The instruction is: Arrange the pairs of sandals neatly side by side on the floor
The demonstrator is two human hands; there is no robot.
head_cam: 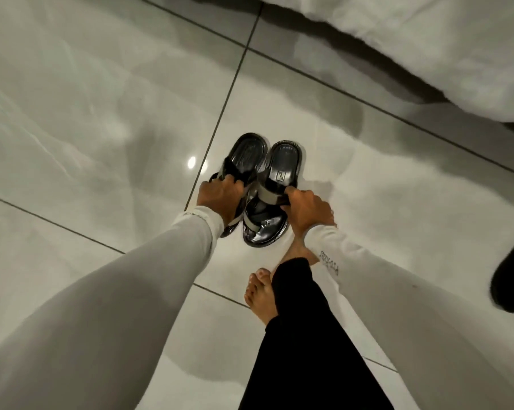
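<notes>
Two glossy black sandals with grey straps lie side by side over the white tiled floor (368, 187), heels pointing away from me. My left hand (220, 196) is closed on the strap of the left sandal (247, 155). My right hand (306, 208) grips the grey strap of the right sandal (285, 164). The two sandals touch along their inner edges. Whether their soles rest fully on the tiles I cannot tell. My left wrist hides the left sandal's toe end.
My bare feet (260, 294) and a black trouser leg (309, 335) stand just behind the sandals. White bedding (427, 48) hangs over the floor at the top right. A dark object (513, 279) sits at the right edge.
</notes>
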